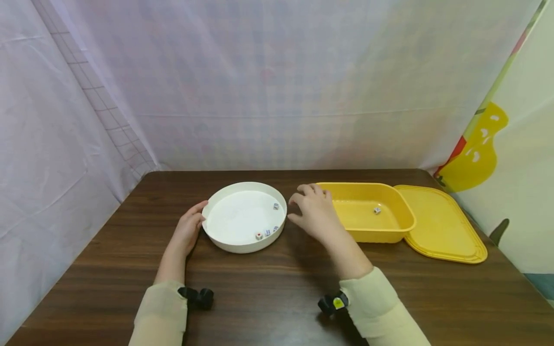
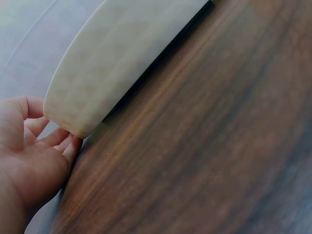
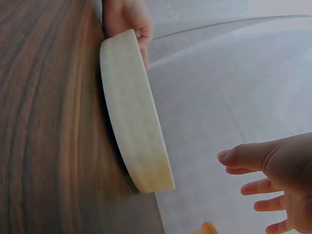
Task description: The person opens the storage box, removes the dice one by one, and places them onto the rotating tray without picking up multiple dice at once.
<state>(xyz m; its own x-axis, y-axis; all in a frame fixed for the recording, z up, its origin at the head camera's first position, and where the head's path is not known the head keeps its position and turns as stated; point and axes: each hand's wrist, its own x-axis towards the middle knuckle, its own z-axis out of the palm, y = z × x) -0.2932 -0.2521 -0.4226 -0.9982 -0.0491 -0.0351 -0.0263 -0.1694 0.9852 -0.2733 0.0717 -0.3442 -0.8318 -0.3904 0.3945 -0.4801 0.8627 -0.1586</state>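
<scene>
My left hand [image 1: 189, 229] holds the left edge of a round white tray [image 1: 238, 247], whose patterned side wall fills the top of the left wrist view. Inside the tray, several small white dice lie along its right side; one die [image 1: 258, 236] shows a red dot, while another die [image 1: 276, 206] sits higher up. My right hand [image 1: 318, 211] hovers between the tray and a yellow container [image 1: 381, 235], fingers spread and loosely bent, touching no die. In the right wrist view its thumb and fingers are apart with nothing between them. A single die [image 1: 377, 210] rests in the container.
A yellow lid [image 1: 446, 226] lies flat to the right of the container, against its side. Everything stands on a dark wooden table [image 1: 251, 293]. Pale curtains [image 1: 277, 96] hang behind the table and at both sides.
</scene>
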